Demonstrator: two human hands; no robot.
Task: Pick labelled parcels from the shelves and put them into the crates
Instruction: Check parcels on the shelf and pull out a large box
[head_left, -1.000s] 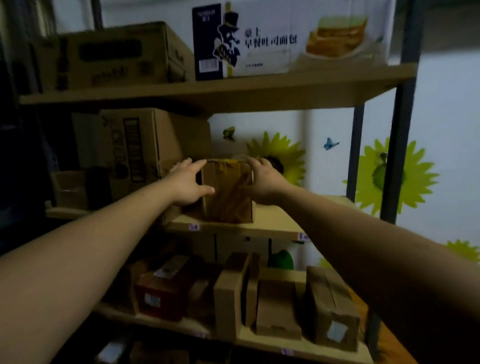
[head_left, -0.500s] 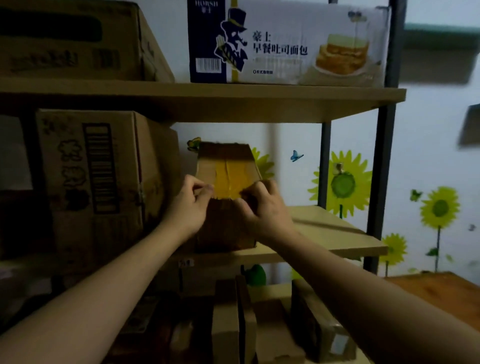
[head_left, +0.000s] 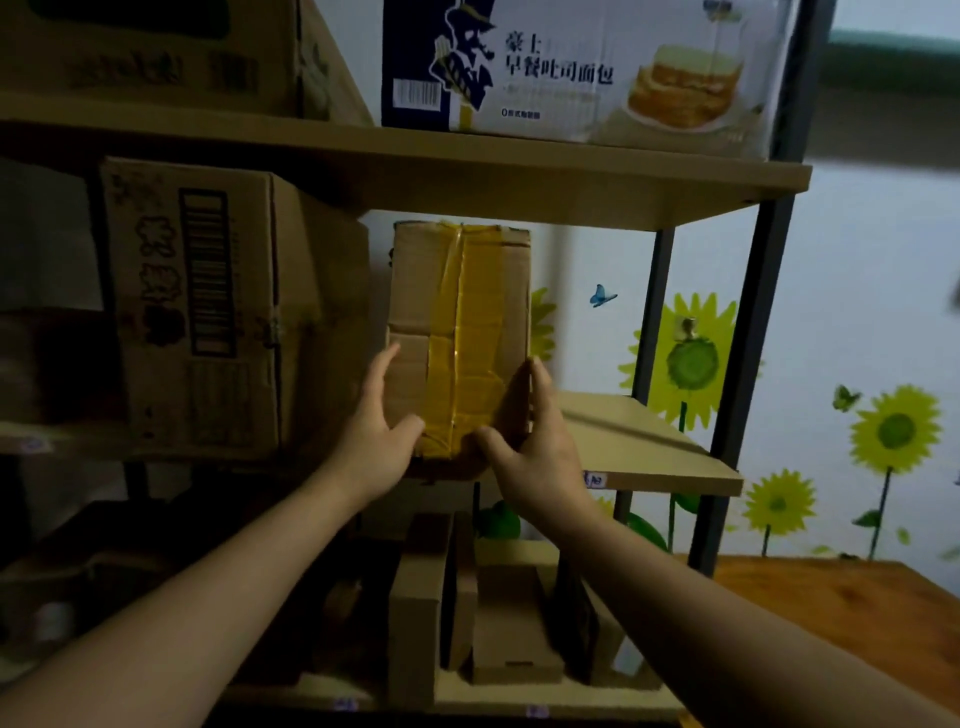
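While tipped with its yellow-taped face to the camera, the parcel (head_left: 460, 332) sits at the front of the middle shelf (head_left: 654, 457); can't tell if its lower edge touches the board. Left hand (head_left: 376, 436) and right hand (head_left: 537, 447) clamp its lower sides, fingers up the flanks and thumbs on the taped face: a two-sided grip suits a tall box. No label on this face, so probably tilted to check. Big carton (head_left: 197, 312) just beside on the left, so pull straight out. No crates in view.
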